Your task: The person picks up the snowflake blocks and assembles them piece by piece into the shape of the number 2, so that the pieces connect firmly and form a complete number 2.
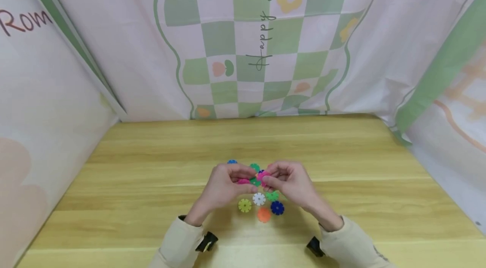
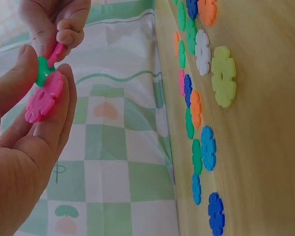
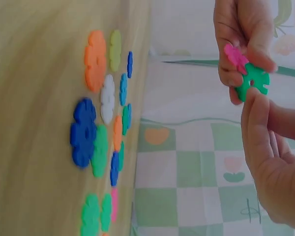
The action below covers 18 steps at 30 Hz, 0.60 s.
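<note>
Above the wood-grain table (image 1: 360,192), the left hand (image 1: 224,185) is pinching a green notched disc (image 3: 259,77) and a pink notched disc (image 2: 50,90) together. The right hand (image 1: 291,181) is pinching a second pink disc (image 2: 55,55) against the green.

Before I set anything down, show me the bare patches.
The tabletop is bare left of the left hand, right of the right hand, and from the loose discs back to the checked curtain. Crowded: between the hands, where discs cluster.
</note>
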Motion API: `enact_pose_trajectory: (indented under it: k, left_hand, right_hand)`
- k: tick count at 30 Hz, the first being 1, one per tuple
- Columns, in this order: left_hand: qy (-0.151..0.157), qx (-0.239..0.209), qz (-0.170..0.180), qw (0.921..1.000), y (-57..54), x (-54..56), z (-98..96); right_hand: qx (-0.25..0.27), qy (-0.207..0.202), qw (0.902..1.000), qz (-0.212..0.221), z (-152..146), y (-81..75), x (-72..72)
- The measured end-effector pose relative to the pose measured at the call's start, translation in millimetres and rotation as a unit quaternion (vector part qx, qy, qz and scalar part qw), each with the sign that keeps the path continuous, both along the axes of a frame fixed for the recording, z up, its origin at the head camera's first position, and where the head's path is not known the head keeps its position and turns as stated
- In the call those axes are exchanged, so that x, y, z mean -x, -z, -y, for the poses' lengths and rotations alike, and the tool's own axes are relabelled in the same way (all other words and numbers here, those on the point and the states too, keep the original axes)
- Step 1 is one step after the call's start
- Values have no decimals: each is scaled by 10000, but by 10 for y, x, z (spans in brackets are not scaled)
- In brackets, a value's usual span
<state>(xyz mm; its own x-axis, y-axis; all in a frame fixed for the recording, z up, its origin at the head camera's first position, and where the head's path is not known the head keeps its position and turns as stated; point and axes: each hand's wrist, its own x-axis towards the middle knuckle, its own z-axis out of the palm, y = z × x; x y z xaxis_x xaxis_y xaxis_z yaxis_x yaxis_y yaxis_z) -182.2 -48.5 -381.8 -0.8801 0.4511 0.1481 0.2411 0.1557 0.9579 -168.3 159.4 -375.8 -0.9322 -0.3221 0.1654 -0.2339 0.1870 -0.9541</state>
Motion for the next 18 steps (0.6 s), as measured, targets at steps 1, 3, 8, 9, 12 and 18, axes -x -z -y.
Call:
enact_pose_trajectory:
  k: [1, 3, 8, 9, 12, 18]
  left_hand:
    - [16, -27, 1, 10000, -1, 2, 1]
    - [72, -8, -28, 10000, -6, 8, 4]
    - [249, 349, -307, 9986, -18, 13, 16]
    - [269, 450, -396, 9978, -20, 13, 17]
    - [368, 603, -590, 9958, -23, 10, 12]
    - [556, 772, -962, 9908, -6, 22, 11]
  right_hand:
    - [38, 8, 10000, -17, 8, 2, -2]
    - [81, 8, 9999, -59, 18, 8, -4]
    - [38, -65, 10000, -24, 9, 16, 8]
    - [33, -76, 10000, 4, 5, 16, 9]
    - [80, -78, 9999, 124, -1, 16, 8]
    - [-102, 88, 9999, -26, -10, 27, 9]
